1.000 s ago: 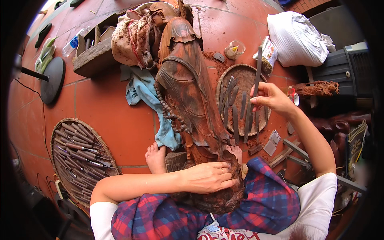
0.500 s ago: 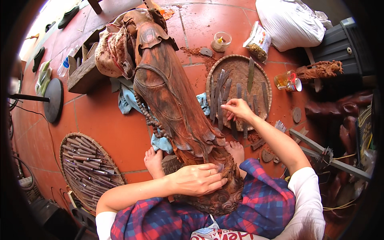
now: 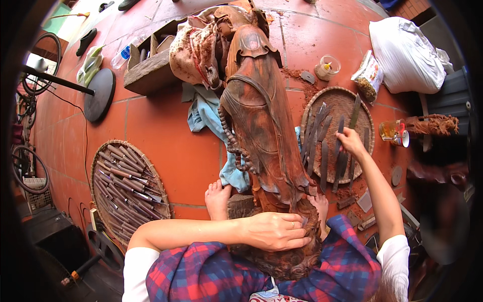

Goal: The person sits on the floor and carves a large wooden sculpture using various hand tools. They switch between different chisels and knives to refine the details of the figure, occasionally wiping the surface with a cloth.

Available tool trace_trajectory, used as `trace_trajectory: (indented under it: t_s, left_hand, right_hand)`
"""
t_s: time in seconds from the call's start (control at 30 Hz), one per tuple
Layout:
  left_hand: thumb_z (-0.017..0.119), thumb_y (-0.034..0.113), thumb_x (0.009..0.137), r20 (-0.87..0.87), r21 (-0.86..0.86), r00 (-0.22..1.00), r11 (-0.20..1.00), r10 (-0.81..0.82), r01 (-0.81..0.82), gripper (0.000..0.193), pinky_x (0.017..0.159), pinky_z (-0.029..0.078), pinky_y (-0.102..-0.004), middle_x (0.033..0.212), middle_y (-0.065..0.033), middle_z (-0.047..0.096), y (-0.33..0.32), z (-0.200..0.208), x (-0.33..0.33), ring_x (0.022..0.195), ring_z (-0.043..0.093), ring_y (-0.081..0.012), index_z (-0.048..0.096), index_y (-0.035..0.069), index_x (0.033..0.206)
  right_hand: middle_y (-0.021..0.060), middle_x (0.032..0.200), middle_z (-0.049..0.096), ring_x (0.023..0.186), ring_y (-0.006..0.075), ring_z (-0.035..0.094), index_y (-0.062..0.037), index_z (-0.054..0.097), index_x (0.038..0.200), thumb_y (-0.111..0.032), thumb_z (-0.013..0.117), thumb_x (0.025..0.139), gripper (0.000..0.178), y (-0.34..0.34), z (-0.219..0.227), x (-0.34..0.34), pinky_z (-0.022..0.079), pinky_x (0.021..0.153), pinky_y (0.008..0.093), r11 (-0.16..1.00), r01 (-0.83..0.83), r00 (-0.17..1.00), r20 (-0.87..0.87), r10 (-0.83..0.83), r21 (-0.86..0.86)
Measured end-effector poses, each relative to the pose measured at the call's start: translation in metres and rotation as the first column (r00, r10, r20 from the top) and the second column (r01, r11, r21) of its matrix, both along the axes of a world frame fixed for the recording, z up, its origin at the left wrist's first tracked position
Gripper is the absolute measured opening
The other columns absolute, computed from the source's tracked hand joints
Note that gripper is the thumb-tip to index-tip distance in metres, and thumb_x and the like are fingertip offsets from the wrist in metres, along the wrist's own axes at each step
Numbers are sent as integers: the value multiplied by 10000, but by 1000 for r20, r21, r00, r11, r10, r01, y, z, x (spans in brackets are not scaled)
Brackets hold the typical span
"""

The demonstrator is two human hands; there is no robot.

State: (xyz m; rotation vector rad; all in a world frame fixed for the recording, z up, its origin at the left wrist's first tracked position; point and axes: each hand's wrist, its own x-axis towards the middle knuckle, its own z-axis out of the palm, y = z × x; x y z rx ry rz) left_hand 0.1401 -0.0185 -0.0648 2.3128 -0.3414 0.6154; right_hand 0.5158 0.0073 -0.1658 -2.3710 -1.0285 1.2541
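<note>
A carved reddish-brown wooden statue [image 3: 264,118] leans away from me, its knotty base [image 3: 294,264] between my thighs. My left hand [image 3: 279,231] is closed over the top of that base, fingers together and bent against the wood; its fingertips are partly hidden. At the right, my right hand [image 3: 350,142] is over a round woven tray [image 3: 371,121], thumb and fingers pinching a dark flat file [image 3: 340,124]. Several more dark flat files [image 3: 323,158] lie in the tray beside it. Carved beads [image 3: 226,128] hang along the statue's left side.
Another woven tray [image 3: 163,194] full of wood-handled carving tools lies at the left. A stained cloth bundle [image 3: 193,48] and wooden box [image 3: 148,75] flank the statue's upper end. Blue cloth [image 3: 206,118], a glass mug [image 3: 390,131] and a white sack [image 3: 410,55] are on the tiled floor.
My view has swung left, so the scene sits farther right. My right hand has come down to the files and pinches one. My left hand stays on the base.
</note>
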Motion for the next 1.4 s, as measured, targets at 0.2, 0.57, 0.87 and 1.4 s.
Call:
trace_trajectory:
  t_s: [0.2, 0.57, 0.87, 1.4]
  left_hand:
    - [555, 194, 897, 100, -107, 975, 977, 197, -187, 424, 1095, 397, -481, 1316, -124, 584, 6, 25, 16, 1270, 537, -294, 570, 80, 1305]
    - [621, 248, 861, 52, -171, 796, 791, 603, -588, 609, 1120, 145, -715, 1596, -164, 286, 14, 48, 34, 1470, 211, -460, 445, 234, 1444]
    - [643, 190, 852, 65, -358, 776, 740, 628, -569, 600, 1037, 226, -760, 1608, -202, 210, 7, 46, 38, 1470, 130, -512, 452, 193, 1421]
    - [687, 205, 824, 105, -354, 728, 710, 677, -609, 656, 1022, 224, -786, 1623, -178, 186, 37, 38, 46, 1467, 66, -541, 456, 180, 1438]
  right_hand:
    - [49, 872, 643, 619, 106, 661, -31, 572, 1121, -149, 619, 974, 195, 35, 146, -72, 519, 485, 189, 893, 270, 719, -692, 61, 359]
    - [67, 933, 664, 931, 149, 663, 15, 673, 963, 48, 694, 832, 137, 51, 197, -174, 534, 847, 308, 790, -350, 813, -255, 523, 504]
    - [82, 807, 669, 765, 207, 668, 23, 680, 820, 46, 696, 777, 51, 48, 187, -193, 413, 1105, 526, 559, -496, 760, 22, 650, 664]
    - [71, 728, 661, 626, 183, 636, 21, 662, 849, 19, 679, 791, 61, 59, 188, -204, 487, 976, 395, 612, -476, 831, 96, 548, 631]
